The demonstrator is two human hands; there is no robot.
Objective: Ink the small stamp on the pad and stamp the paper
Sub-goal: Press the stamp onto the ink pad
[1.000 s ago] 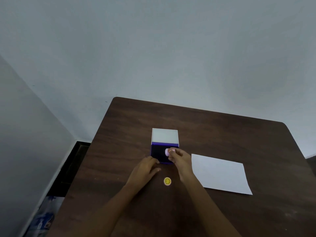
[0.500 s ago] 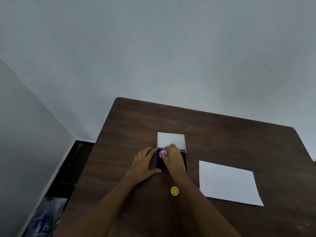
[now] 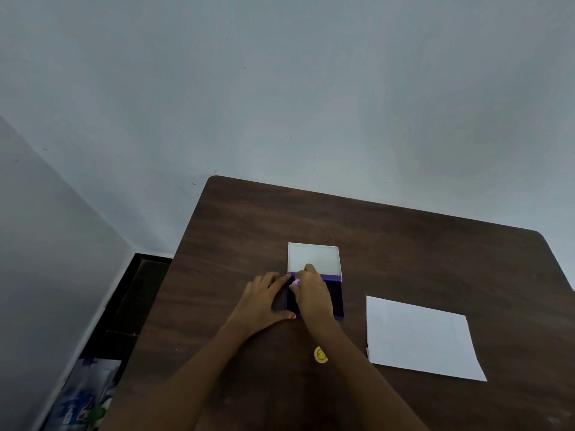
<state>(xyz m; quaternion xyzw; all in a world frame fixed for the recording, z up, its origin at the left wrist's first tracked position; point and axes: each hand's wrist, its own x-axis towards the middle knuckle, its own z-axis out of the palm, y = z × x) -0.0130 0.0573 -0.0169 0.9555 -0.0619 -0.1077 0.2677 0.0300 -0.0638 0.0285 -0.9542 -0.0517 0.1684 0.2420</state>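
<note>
The right hand [image 3: 311, 290] is over the dark ink pad [image 3: 334, 298], and its fingers are pinched tight on the small stamp [image 3: 295, 283], a pale pink thing that peeks out at the left side of the hand. The stamp looks pressed down on the pad so it can pick up ink. The left hand [image 3: 264, 298] lies flat on the bench [image 3: 404, 244], fingers apart and holding nothing, touching the pad's left edge, likely so the pad does not slide. The white lid [image 3: 312, 256] is flipped open at the back, out of the way. The paper [image 3: 420, 337] waits to the right, near enough to reach. A little yellow round thing [image 3: 320, 354] sits by the right arm.
</note>
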